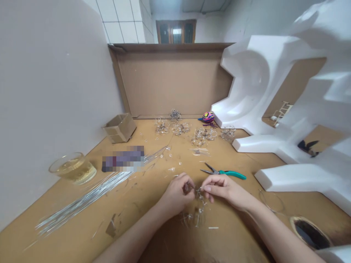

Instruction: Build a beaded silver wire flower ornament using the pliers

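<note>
Silver wire rods (82,201) at lower left of the frame, beside a glass of yellow liquid (72,168)?

Yes. Left hand (175,193), lower middle, closed around a small brown bit (188,188).

Right hand (225,190)?

Pinching a thin wire (197,190), just beside the left hand, below teal-handled pliers (223,171) on the desk (68,219).

Main piece?

Clear beaded wire cluster (194,215) just under both hands. More wire clusters (181,128) upper middle, white foam packing (274,109) right.
</note>
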`<state>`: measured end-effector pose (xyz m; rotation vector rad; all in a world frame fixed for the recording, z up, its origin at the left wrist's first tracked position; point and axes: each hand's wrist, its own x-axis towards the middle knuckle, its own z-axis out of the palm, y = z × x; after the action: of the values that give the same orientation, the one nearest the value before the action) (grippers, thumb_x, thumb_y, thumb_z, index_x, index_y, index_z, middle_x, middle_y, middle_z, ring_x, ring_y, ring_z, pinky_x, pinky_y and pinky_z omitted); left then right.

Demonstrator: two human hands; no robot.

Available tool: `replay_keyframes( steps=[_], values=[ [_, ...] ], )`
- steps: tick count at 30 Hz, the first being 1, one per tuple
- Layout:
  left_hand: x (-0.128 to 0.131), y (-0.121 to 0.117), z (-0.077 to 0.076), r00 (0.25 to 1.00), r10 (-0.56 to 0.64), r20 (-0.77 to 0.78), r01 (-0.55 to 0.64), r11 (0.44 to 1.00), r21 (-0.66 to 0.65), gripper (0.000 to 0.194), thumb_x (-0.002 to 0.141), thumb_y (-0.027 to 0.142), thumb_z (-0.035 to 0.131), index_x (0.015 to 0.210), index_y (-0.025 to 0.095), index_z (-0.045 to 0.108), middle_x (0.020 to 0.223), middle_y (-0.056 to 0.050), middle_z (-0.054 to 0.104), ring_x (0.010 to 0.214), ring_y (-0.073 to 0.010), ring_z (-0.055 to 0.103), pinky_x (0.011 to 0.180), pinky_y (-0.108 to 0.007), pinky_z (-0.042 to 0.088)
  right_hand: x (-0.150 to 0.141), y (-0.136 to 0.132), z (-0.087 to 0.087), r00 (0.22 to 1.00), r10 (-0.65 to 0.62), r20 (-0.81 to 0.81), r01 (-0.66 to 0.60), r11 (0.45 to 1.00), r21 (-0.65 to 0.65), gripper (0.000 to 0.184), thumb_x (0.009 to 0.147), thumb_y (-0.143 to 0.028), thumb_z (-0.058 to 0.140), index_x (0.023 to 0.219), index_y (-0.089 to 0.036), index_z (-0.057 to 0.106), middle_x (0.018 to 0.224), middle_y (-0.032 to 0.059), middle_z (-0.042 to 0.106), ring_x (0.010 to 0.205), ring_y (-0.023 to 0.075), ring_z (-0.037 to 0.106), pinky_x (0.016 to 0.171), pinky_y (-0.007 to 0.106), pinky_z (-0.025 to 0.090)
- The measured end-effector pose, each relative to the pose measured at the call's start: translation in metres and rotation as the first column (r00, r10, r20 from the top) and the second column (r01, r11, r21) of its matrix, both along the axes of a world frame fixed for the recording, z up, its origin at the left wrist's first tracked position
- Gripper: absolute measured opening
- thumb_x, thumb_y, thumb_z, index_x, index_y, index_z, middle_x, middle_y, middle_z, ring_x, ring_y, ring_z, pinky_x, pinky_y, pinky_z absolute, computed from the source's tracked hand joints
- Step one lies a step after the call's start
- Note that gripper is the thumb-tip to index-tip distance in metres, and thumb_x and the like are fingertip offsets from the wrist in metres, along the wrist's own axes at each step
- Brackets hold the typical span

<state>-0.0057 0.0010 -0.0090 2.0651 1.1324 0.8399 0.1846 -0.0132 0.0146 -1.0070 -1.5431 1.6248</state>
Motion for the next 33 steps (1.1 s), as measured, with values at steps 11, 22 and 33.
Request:
replay_keyframes(
  steps=[11,22,33],
  values=[
    [-0.003,0.004,-0.001,0.998,-0.014,0.054,0.019,0.996,-0.084,0.01,0.069,0.017,0.049,0.074,0.019,0.057,0.071,0.001,0.051,0.064,-0.0119,0.048,0.061,-0.022,0.039,-0.003,0.0,0.0,0.991,-0.109,0.079,0.104,0.992,0.071,0.033,0.071,-0.047,0.064,0.077,-0.015,0.062,0.063,-0.0004,0.058,0.055,0.0091,0.051,0.058,0.024,0.04],
    [-0.002,0.007,-0.011,0.998,0.036,0.047,-0.031,0.993,-0.113,0.008,0.07,0.018,0.049,0.072,0.018,0.057,0.063,0.002,0.051,0.06,-0.0119,0.048,0.057,-0.023,0.039,-0.008,0.0,-0.007,0.901,-0.317,0.296,0.047,0.751,0.659,0.02,0.083,-0.031,0.052,0.085,-0.023,0.07,0.08,0.006,0.067,0.073,0.0171,0.059,0.069,0.029,0.046],
    [0.0,0.006,-0.008,0.982,0.056,0.182,-0.002,0.958,-0.286,0.009,0.067,0.018,0.055,0.076,0.018,0.052,0.062,0.004,0.048,0.058,-0.0095,0.045,0.057,-0.021,0.039,-0.004,-0.001,-0.001,0.898,-0.369,0.239,0.134,0.747,0.652,0.017,0.081,-0.029,0.054,0.081,-0.021,0.069,0.077,0.0057,0.066,0.071,0.017,0.059,0.066,0.029,0.045]
  ],
)
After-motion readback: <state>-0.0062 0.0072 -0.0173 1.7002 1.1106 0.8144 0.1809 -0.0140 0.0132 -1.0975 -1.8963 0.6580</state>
